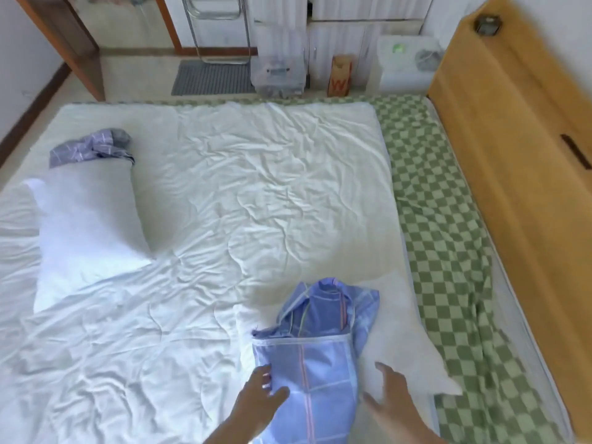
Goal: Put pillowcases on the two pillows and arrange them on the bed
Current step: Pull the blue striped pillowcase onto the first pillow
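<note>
**Here, both hands at the blue pillowcase near the bed's edge**

Down at the bottom of the view, the left hand (261, 390) lies on the left border of the blue checked pillowcase (315, 373), its fingers (266, 374) loosely spread and resting on the cloth, thumb pointing toward the middle of the fabric. Whether any fold is pinched under them cannot be told. The right hand (389, 390) sits just beside the pillowcase's right border, fingers open and relaxed, pressing on the white pillow (407, 354) that shows to the right of the blue cloth; it is blurred, so contact with the pillowcase itself is unclear.

The pillowcase lies between the two hands, its flat lower part with a pink stripe running toward the person, its upper part crumpled in a heap farther from the fingers. It rests atop the near pillow, which lies on the rumpled white quilt (243, 193).

Well apart, at the left of the bed, the second pillow (89, 229) lies bare and angled, with a second pillowcase (91, 149) bunched at its far end, touching it.

Along the right runs a green checked sheet (445, 203), bordered by the wooden headboard (512, 139).
</note>
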